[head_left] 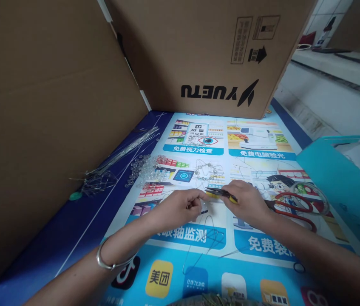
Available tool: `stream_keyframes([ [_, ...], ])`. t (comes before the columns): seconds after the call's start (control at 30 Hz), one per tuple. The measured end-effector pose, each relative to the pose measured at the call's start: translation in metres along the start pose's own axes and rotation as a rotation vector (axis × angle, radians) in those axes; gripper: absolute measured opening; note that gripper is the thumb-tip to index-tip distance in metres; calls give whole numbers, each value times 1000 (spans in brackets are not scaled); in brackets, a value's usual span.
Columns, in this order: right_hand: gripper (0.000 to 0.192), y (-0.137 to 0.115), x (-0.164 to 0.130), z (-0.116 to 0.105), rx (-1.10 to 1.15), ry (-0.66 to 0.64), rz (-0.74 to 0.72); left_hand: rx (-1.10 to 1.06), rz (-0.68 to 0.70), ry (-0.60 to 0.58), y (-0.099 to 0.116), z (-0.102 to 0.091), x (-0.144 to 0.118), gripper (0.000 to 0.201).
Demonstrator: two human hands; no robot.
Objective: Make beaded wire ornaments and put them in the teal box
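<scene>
My right hand [245, 199] is wrapped round needle-nose pliers [221, 193] with dark jaws and yellow-and-black handles, their tips pointing left. Just left of the jaws, my left hand [184, 206] has its fingers pinched together, and a small clear piece shows below the fingertips. What the pinch holds is mostly hidden. Below the hands lies thin bent wire [211, 233]. A loop of wire with clear beads [208, 171] rests beyond them. To the left is a pile of clear beads [148, 170].
Red-handled scissors [294, 204] and a coil of wire [324, 199] lie right of my right forearm. A bundle of long wires [125, 148] runs along the left. Cardboard panels [218, 51] stand at the back and left. A turquoise box [329, 170] sits at right on the printed sheet.
</scene>
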State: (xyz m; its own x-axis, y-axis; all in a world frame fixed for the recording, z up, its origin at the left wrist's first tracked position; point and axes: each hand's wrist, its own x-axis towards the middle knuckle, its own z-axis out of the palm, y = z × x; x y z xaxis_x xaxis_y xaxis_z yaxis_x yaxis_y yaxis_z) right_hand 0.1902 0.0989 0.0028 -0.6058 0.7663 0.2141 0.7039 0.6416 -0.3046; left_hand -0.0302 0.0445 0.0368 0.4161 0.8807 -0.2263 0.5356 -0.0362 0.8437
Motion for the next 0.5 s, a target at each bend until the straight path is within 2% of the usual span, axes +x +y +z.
stream_keyframes([
  [0.17, 20, 0, 1, -1, 9, 6, 26, 69, 15, -123, 0, 0, -3, 44],
  [0.27, 21, -1, 0, 0, 21, -18, -12, 23, 10, -89, 3, -1, -4, 40],
  [0.5, 21, -3, -2, 3, 9, -40, -38, -272, -84, -35, 9, -1, -3, 18],
])
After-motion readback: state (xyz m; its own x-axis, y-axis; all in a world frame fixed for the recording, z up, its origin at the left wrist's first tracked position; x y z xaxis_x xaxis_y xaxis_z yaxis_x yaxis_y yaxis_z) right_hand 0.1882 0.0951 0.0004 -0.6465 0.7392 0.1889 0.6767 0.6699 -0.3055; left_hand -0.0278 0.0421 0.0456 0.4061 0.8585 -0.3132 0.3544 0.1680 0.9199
